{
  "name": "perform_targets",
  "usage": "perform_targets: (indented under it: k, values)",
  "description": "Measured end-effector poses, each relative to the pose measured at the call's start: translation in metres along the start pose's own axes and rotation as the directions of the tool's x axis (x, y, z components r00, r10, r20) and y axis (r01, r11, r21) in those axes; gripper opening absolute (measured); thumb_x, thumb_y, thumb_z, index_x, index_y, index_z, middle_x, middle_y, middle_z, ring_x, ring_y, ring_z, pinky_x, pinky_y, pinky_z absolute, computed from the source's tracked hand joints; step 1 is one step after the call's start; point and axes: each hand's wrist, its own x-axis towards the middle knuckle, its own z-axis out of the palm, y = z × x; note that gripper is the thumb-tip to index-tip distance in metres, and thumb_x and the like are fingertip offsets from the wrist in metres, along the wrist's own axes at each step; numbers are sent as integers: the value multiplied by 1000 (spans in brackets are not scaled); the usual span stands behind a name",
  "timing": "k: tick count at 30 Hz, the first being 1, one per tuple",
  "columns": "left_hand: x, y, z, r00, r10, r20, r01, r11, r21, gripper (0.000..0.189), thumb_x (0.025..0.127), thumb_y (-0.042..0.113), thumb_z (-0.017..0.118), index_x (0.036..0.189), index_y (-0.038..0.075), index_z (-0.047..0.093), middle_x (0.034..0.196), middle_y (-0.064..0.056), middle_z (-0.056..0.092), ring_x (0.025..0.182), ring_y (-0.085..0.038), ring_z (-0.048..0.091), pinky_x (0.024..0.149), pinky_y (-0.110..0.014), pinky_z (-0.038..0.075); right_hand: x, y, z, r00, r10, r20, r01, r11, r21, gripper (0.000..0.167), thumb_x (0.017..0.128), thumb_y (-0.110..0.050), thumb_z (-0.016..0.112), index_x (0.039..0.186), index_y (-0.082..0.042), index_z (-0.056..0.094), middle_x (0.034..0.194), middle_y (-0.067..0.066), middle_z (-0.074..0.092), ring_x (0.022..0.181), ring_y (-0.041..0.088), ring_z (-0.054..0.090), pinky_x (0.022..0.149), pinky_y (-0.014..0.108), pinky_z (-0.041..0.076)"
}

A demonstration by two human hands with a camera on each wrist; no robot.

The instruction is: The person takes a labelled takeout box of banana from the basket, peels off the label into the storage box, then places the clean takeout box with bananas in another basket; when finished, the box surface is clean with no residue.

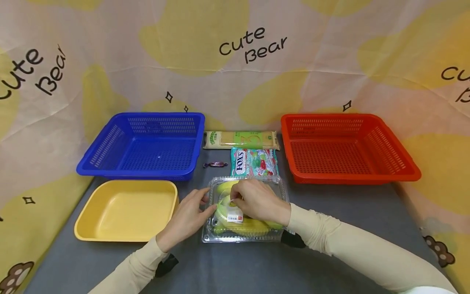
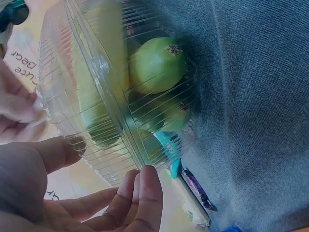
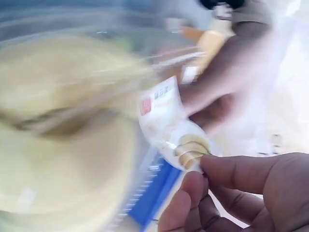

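Observation:
A clear plastic clamshell box [image 1: 244,239] stands on the grey cloth, with long yellow and round green fruits [image 2: 158,65] inside. At its left edge, my left hand [image 1: 189,214] holds the box, thumb on the lid and fingertips along the side rim in the left wrist view. My right hand [image 1: 257,200] is over the lid and pinches the edge of a sticker [image 3: 161,116] between thumb and forefinger. The sticker is white with a red square and small print; its pinched end is lifted and curved. Part of the lid is hidden under the right hand.
Behind the box are a candy bag [image 1: 255,162], a small wrapped candy [image 1: 215,164] and a long noodle pack [image 1: 242,140]. A blue basket [image 1: 198,143] and a yellow tub [image 1: 82,218] stand left, a red basket [image 1: 290,163] right.

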Motion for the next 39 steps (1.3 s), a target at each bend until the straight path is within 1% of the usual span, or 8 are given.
perform_targets:
  k: [5,9,16,20,27,30,35,39]
  values:
    - [3,0,-12,1000,16,16,-16,1000,-24,49,92,22,68,133,-1,55,103,-10,64,92,-21,66,80,-37,57,4,-12,-18,985,-110,-134,119,991,63,13,89,-3,62,100,-6,67,70,-2,60,54,7,44,48,18,35]
    - [2,-14,-43,998,25,-55,-25,1000,4,40,94,19,62,128,-2,58,104,-13,66,93,-24,66,83,-43,56,24,-14,-19,953,-223,-203,232,973,18,12,89,1,58,96,-6,65,76,0,65,61,8,52,56,18,42]
    - [-4,-80,-114,987,15,-159,22,974,227,34,94,11,58,118,-12,61,112,-34,62,106,-52,53,88,-61,40,76,-34,-3,940,-339,-20,338,939,-62,26,93,-2,54,99,-12,77,98,0,73,93,10,67,81,23,54]
    - [-5,-121,-139,985,-102,-140,144,932,332,43,96,18,53,120,-18,55,118,-45,51,109,-61,40,88,-67,32,102,-50,15,933,-353,70,359,926,-114,26,95,-7,55,103,-16,78,101,-3,73,95,8,65,81,19,53]
    - [-14,-174,-142,965,-226,-134,262,865,428,50,95,22,53,121,-20,51,116,-50,46,96,-68,44,78,-69,38,134,-83,61,894,-355,272,375,926,-25,32,96,-6,52,107,-20,77,113,-8,72,102,2,64,85,13,49]
    - [-16,-183,-137,958,-263,-111,285,855,434,53,95,23,53,122,-22,49,115,-52,45,95,-68,45,76,-69,40,143,-97,79,869,-328,371,363,931,-27,32,97,-7,49,103,-22,77,104,-11,71,86,-2,60,76,10,47]
    - [-17,-186,-131,953,-270,-141,304,848,434,52,96,25,52,121,-21,48,113,-51,45,94,-65,46,75,-66,40,151,-106,101,852,-208,481,346,912,-219,20,97,-12,52,83,-23,61,73,-12,53,66,3,43,58,15,38]
    - [-16,-185,-131,949,-277,-151,315,846,431,56,98,29,49,123,-22,46,114,-51,44,95,-65,44,77,-66,39,155,-105,114,848,-148,509,384,834,-398,11,96,-20,55,89,-26,61,87,-14,61,79,2,53,68,17,45]
